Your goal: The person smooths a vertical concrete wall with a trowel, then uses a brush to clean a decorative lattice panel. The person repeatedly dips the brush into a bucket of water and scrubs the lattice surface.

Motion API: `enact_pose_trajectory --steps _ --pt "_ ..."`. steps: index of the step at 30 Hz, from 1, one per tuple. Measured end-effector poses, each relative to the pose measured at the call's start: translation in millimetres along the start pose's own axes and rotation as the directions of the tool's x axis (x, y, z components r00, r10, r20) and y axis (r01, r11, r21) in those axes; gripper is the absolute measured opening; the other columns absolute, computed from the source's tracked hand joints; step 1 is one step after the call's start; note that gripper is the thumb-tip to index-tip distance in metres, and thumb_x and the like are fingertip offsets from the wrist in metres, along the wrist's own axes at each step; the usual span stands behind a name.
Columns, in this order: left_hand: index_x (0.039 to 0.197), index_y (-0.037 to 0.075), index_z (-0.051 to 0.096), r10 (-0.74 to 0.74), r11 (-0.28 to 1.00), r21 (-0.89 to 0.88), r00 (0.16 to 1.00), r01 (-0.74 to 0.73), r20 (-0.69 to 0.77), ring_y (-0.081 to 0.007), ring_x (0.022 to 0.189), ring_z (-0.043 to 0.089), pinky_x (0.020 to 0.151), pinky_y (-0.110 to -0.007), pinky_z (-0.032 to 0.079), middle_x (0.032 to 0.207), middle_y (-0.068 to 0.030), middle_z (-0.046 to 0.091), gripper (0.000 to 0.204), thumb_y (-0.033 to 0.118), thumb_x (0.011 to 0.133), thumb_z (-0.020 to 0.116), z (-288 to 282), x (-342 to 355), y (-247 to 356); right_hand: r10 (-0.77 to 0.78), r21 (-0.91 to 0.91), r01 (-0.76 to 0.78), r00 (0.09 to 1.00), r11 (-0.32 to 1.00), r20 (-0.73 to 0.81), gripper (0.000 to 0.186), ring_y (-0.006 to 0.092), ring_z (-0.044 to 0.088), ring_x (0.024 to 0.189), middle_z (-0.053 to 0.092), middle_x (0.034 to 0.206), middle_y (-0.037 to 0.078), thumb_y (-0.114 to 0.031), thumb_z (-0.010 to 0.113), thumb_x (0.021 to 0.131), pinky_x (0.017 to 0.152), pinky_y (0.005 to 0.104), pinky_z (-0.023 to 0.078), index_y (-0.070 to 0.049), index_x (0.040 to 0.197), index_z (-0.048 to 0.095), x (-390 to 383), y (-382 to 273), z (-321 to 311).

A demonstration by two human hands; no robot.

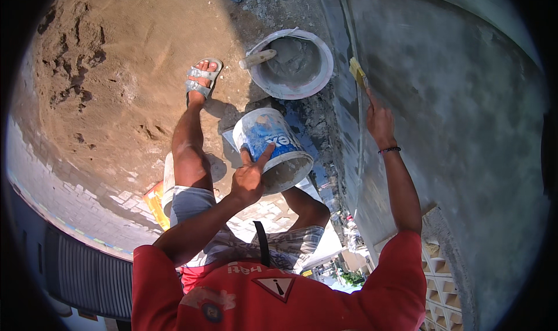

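Note:
My left hand [249,178] grips a white-and-blue bucket [258,132] by its side near the rim, with the bucket tilted and its opening towards me. My right hand [379,123] holds a paintbrush [358,72] with pale yellow bristles against the grey cement wall [442,98], beside a groove running along it. Beyond the bucket is a round pale basin [324,66] of grey mortar, with a tool's wooden handle [257,58] lying across its left rim.
Sandy ground [104,98] lies at the left, where my sandaled foot [200,78] stands. A yellow sack [155,200] lies by my left leg, near pale paving. A strip of rubble follows the wall's base. A patterned block panel [437,273] is at the lower right.

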State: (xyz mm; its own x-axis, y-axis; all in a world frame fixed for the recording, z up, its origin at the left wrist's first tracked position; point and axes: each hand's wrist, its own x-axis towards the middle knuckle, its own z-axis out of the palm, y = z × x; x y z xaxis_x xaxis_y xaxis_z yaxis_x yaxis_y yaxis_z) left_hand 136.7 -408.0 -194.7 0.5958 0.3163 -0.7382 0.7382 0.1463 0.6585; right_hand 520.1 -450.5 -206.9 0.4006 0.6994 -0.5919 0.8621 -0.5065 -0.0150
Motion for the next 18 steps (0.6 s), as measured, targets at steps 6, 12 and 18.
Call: enact_pose_trajectory --steps 6,12,18 --pt "0.147 0.028 0.024 -0.026 1.000 0.003 0.999 0.026 0.045 -0.0460 0.082 0.063 0.079 -0.045 0.053 0.125 -0.0393 0.031 0.091 -0.007 0.069 0.056 1.8 0.7 -4.7 -0.098 -0.093 0.079 0.969 0.993 -0.227 0.045 0.0384 0.061 0.091 0.063 0.103 0.019 -0.007 0.050 0.089 0.078 0.0483 0.048 -0.021 0.131 0.052 113.0 -28.8 -28.8" --pt "0.146 0.032 0.025 -0.122 0.991 -0.046 0.984 0.129 0.132 -0.0486 0.100 0.057 0.091 -0.048 0.048 0.132 -0.0364 0.029 0.084 -0.004 0.075 0.054 2.5 3.4 -3.1 0.134 -0.226 -0.122 0.990 0.966 0.040 0.058 0.0406 0.063 0.075 0.062 0.090 0.021 -0.006 0.050 0.082 0.069 0.0501 0.052 -0.020 0.138 0.043 -77.2 131.7 133.0" --pt "0.146 0.031 0.024 -0.081 0.997 -0.013 0.995 0.082 0.065 -0.0481 0.095 0.059 0.087 -0.046 0.049 0.130 -0.0369 0.030 0.087 -0.005 0.073 0.053 6.7 2.6 -5.6 0.424 -0.066 -0.420 0.875 0.905 0.232 0.046 0.0393 0.064 0.090 0.066 0.100 0.021 -0.008 0.053 0.081 0.077 0.0482 0.052 -0.017 0.126 0.056 -142.5 131.0 136.1"
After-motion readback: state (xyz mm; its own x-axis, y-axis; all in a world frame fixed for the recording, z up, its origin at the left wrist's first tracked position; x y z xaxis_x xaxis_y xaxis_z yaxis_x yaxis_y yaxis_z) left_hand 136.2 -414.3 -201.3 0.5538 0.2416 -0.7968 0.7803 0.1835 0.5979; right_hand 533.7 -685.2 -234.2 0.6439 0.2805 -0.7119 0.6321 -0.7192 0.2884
